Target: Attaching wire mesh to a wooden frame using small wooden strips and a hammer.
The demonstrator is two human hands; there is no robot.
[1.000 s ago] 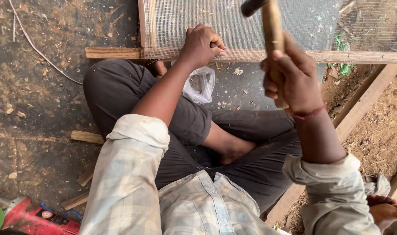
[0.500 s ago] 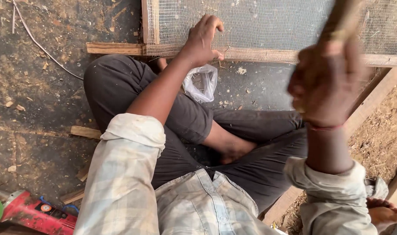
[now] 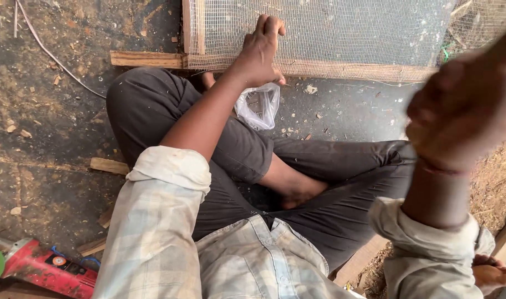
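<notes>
Left hand [image 3: 261, 52] presses flat, fingers spread, on the wire mesh [image 3: 341, 27] at the wooden frame's [image 3: 153, 58] near rail, bare floor alongside. Right hand [image 3: 466, 108], blurred, has swung closer than a second ago; its grip can't be made out. Crinkled plastic bag [image 3: 258, 105] rests on the knee.

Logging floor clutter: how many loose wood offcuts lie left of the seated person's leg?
3 visible: one offcut beside the knee, a second lower down, a third near the red power tool. The legs may hide more.
</notes>
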